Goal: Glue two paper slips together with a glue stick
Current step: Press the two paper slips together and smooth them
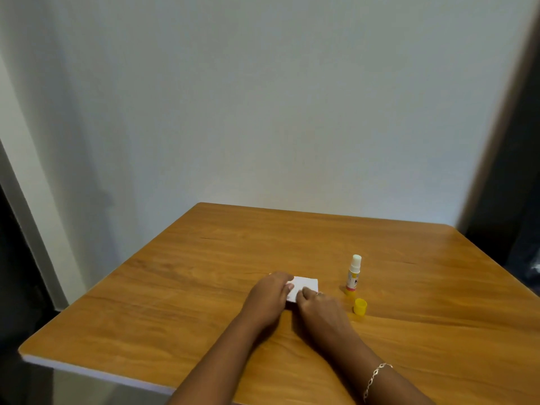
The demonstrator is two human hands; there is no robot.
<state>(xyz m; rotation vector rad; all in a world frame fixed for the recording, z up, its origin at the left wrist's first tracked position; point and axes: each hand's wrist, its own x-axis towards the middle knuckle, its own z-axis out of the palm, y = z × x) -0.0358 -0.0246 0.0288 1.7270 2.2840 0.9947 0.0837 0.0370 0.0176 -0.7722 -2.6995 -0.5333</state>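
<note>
Right hand (318,306), left hand (268,295) hold paper (306,284) beside uncapped glue stick (353,274).

Left hand (270,290), right hand (317,305) — fingers curled.

Label on glue stick (353,274), dark print, too small and blurred to read

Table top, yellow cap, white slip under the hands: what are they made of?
Table top: wood or wood-look laminate, satin; grain streaks, soft glare, pale edge band hints laminate. Yellow cap: likely moulded plastic, smooth, uniform colour. White slip: paper, matte, thin and flat.
</note>
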